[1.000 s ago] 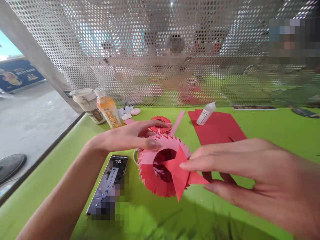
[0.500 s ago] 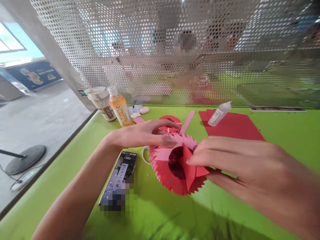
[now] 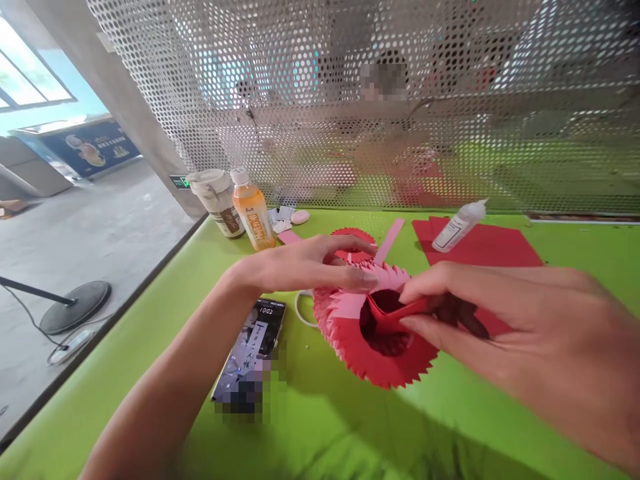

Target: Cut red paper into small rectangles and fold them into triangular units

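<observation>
On the green desk [image 3: 350, 427], a red-and-pink toothed paper rosette [image 3: 373, 360] lies just beside a phone [image 3: 249, 350]. The left hand [image 3: 307, 265] is open, its fingers resting over the rosette's rim, while the right hand [image 3: 500, 313] pinches a folded red paper piece [image 3: 395, 313] narrowly at the rosette's central hole. Pressing too hard could crease the teeth or tear the paper.

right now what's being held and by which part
Right hand pinches a folded red paper piece by its end; left hand rests on a serrated red paper rosette.
</observation>
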Demonstrator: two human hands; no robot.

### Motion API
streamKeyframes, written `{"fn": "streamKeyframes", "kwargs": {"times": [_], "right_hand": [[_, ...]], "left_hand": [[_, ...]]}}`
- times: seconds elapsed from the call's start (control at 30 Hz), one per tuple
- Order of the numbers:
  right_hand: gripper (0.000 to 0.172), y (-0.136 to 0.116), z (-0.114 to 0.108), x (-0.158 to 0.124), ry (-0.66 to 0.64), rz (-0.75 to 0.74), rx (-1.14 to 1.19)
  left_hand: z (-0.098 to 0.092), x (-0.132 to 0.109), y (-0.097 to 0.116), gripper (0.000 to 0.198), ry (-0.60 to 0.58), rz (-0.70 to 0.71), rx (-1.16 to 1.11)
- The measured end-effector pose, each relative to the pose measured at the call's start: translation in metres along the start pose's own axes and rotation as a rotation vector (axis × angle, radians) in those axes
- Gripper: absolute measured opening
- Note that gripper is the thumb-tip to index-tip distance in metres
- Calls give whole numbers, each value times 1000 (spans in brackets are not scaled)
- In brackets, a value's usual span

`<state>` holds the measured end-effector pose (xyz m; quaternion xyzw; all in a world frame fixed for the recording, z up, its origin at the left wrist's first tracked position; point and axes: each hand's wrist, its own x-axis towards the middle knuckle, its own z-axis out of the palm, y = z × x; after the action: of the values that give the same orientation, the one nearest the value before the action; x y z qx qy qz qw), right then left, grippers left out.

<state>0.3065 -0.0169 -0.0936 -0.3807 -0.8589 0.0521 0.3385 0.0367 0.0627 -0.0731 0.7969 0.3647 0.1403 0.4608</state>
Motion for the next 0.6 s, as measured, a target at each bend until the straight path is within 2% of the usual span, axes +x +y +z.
{"fn": "streamKeyframes", "kwargs": {"times": [0.2,0.43,0.6], "right_hand": [[27,-3,5,4,-16,-112,-175],[33,4,11,2,-45,-113,-281],[33,4,14,0,-70,-97,-286]], "left_hand": [[2,3,1,51,47,-51,10],[5,6,2,56,109,-151,99],[6,6,0,55,106,-124,105]]}}
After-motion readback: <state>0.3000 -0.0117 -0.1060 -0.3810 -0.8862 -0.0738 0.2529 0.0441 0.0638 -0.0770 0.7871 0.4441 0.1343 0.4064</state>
